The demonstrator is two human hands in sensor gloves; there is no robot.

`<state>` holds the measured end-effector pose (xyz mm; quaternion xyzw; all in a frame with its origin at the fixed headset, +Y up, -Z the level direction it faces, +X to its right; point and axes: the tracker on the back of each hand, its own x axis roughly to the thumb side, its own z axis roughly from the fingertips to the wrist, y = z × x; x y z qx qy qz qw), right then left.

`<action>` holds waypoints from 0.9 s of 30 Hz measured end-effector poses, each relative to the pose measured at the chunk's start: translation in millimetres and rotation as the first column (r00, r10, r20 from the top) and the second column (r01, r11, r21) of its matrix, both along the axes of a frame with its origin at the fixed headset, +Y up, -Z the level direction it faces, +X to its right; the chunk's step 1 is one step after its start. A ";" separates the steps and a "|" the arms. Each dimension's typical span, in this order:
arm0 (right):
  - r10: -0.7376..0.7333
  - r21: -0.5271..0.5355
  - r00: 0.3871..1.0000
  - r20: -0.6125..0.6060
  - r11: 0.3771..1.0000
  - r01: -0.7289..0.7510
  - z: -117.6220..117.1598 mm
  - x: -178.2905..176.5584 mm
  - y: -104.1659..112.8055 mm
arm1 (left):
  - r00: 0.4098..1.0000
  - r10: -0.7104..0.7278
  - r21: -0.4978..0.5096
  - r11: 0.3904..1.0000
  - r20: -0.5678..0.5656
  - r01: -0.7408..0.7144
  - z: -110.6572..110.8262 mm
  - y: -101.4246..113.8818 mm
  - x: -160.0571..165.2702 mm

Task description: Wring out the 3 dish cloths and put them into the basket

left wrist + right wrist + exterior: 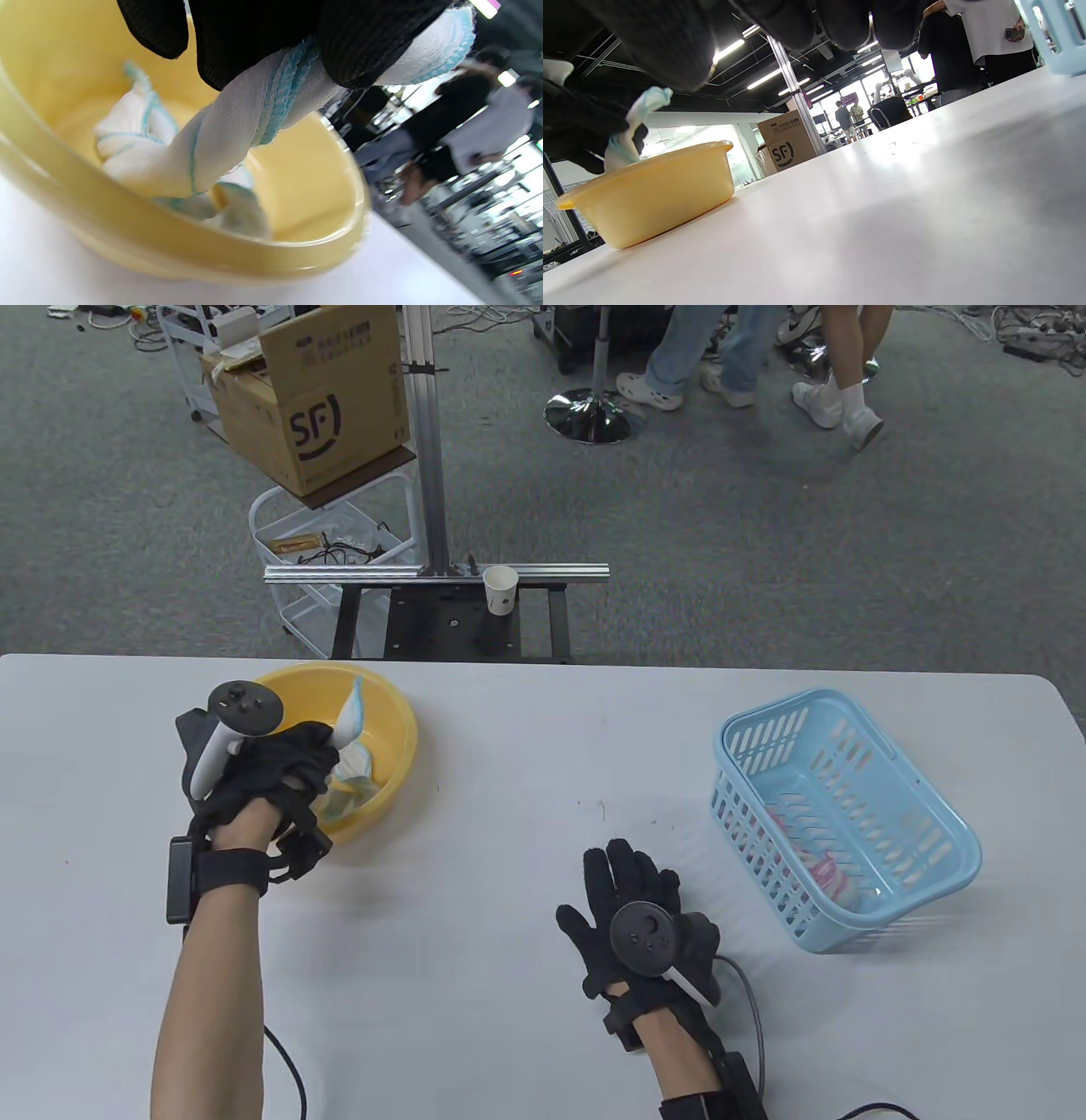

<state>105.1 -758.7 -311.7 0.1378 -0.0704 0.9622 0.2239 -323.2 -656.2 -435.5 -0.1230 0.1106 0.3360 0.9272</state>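
My left hand (293, 759) grips a white dish cloth with blue edging (352, 717) and holds it up over the yellow bowl (399, 729) at the table's left. In the left wrist view the cloth (237, 140) hangs twisted from my fingers (254, 38) into the bowl (169, 250), where more cloth (127, 127) lies bunched. My right hand (624, 891) lies open and flat on the table, holding nothing, left of the light blue basket (925, 891). A pink and white cloth (827, 874) lies inside the basket.
The white table (509, 780) runs between bowl and basket. Beyond its far edge stand a metal frame with a paper cup (501, 589), a cardboard box (314, 398) on a cart, and people's legs (704, 347).
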 end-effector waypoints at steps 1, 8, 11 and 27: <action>0.000 -0.001 1.000 -0.004 1.000 0.000 0.4 -1.1 0.1 | 1.000 0.026 0.031 0.999 0.004 -0.027 4.6 6.9 -0.2; 0.009 0.004 0.999 -0.038 1.000 -0.009 2.8 -10.7 -0.3 | 0.991 0.123 0.231 0.964 0.052 -0.132 34.5 47.4 5.3; 0.012 0.011 0.999 -0.052 1.000 -0.011 4.0 -14.9 0.5 | 0.987 0.137 0.291 0.944 0.085 -0.156 47.1 63.4 10.8; -0.109 0.210 0.976 -0.188 0.966 0.148 18.9 -36.1 19.8 | 0.882 0.208 0.361 0.854 0.424 -0.375 111.4 109.1 96.0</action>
